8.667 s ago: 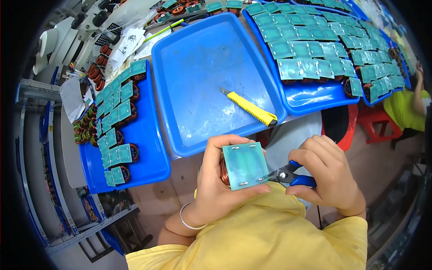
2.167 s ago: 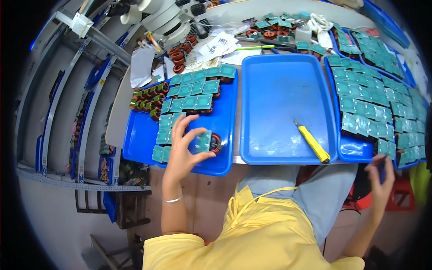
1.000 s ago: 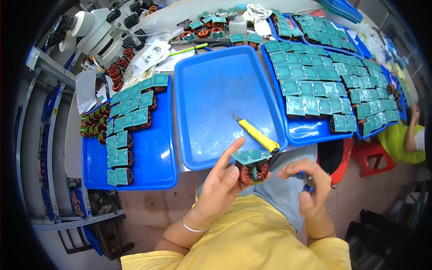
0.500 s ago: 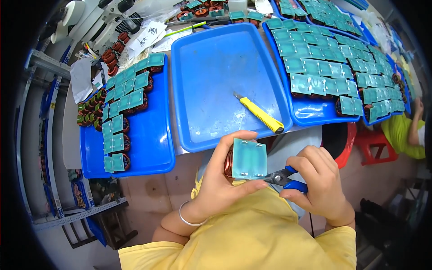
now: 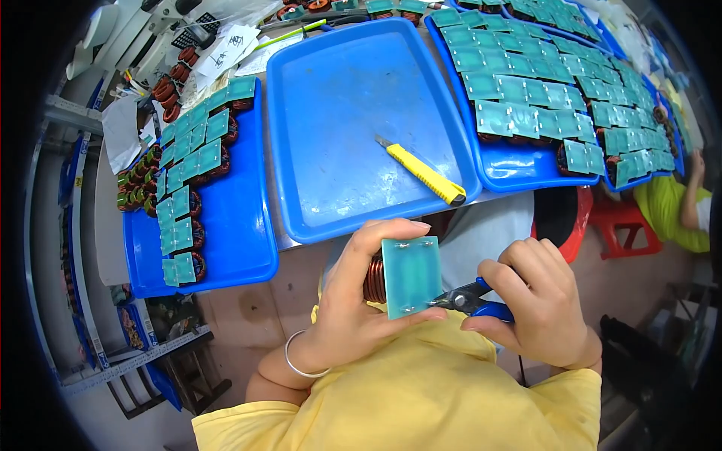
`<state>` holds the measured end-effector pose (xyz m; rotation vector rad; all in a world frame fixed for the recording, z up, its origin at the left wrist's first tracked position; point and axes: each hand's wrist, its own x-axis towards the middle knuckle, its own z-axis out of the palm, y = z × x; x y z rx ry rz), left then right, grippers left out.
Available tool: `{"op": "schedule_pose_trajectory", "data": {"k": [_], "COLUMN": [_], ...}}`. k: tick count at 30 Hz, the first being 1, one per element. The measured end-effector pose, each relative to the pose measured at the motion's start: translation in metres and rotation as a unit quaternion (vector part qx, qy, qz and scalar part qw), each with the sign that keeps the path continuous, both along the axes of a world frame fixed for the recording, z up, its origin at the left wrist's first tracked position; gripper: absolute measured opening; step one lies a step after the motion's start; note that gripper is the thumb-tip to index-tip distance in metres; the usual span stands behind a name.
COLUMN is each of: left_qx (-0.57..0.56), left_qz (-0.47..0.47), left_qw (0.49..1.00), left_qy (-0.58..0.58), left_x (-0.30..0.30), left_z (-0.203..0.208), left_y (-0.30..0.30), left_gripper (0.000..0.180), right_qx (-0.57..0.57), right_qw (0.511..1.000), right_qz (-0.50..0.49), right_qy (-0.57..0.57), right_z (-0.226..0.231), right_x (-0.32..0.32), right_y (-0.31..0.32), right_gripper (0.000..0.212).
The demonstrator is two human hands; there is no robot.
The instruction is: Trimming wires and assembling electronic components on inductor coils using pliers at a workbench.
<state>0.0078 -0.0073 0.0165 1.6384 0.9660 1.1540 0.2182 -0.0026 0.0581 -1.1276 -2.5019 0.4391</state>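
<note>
Head view: left hand [image 5: 350, 297] grips the green board [image 5: 414, 279] with its copper coil [image 5: 375, 282] up in front of the yellow shirt [image 5: 429, 376], near side of the table. Thumb runs along the lower edge, index finger over the top; remaining fingers mostly hidden, can't tell how they sit. Edge grip probably chosen so the flat face and its shiny pins stay uncovered, turned toward the wearer. Right hand [image 5: 535, 304] has its fingers wrapped around the blue-handled cutters [image 5: 466, 299], jaws pointing left at the board's lower right corner, close to a pin; contact with the pin too small to tell. Holding both pieces well in toward the body likely gives a steady, close look. Middle tray [image 5: 338, 128] carries a yellow utility knife [image 5: 425, 177], lying diagonally, apart from both hands. Left tray [image 5: 237, 233] has board-topped coils [image 5: 199, 161] in staggered rows, plus green-banded coils [image 5: 138, 184] at its left side; right tray [image 5: 519, 167] holds more rows, boards up, overlapping, seemingly to save space and show the pins. Off to the right, red stool [image 5: 626, 231] and a co-worker's lime sleeve [image 5: 665, 210].
</note>
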Motion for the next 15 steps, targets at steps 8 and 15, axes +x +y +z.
{"op": "schedule_pose_trajectory", "data": {"k": [8,15], "left_qx": [0.023,-0.062], "left_qz": [-0.022,-0.012], "left_qw": [0.997,0.996], "left_qy": [0.067,0.061], "left_x": [-0.0022,0.0003], "left_z": [-0.0003,-0.0033], "left_y": [0.0,-0.0059], "left_gripper": [0.078,0.076], "right_qx": [0.015,0.007], "right_qw": [1.0,1.0], "right_qz": [0.004,0.012], "right_qy": [-0.023,-0.011], "right_z": [-0.0015,-0.0097], "right_x": [0.0006,0.0016], "right_y": [-0.0027,-0.0033], "right_gripper": [0.051,0.045]}}
